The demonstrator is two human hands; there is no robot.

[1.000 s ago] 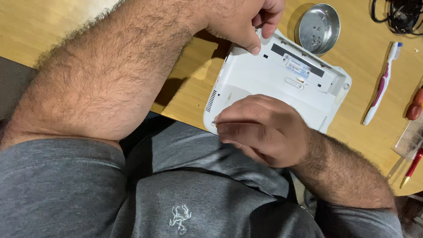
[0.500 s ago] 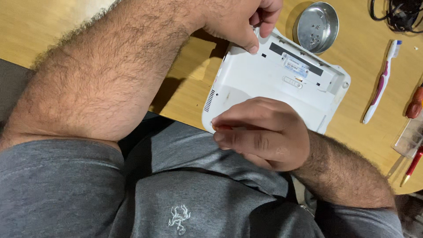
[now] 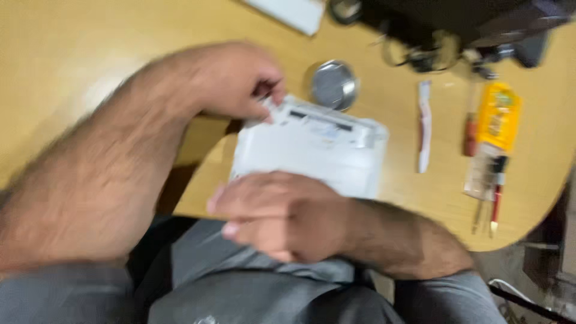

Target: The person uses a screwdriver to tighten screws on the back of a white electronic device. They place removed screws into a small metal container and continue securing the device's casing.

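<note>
Both hands grip white device [image 3: 312, 150]: left [image 3: 237, 81] far corner, right [image 3: 279, 213] near edge.

Both forearms are bare and hairy; the left hand [image 3: 237, 81] and right hand [image 3: 282, 216] wear nothing; grey trousers cover the lap.

White plastic device [image 3: 312, 153] with a dark strip and a pale label along its far edge. Desk [image 3: 90, 54]: light yellowish wood grain. Round tin [image 3: 333, 85]: dull silver-grey. Toothbrush [image 3: 425, 126]: white with a red stripe. Packet [image 3: 498, 117]: yellow-orange over a clear lower part. Screwdriver [image 3: 470, 135]: red handle. Tangle of cables [image 3: 432, 54]: black. Trousers [image 3: 252, 294]: plain grey, with a small pale emblem.
</note>
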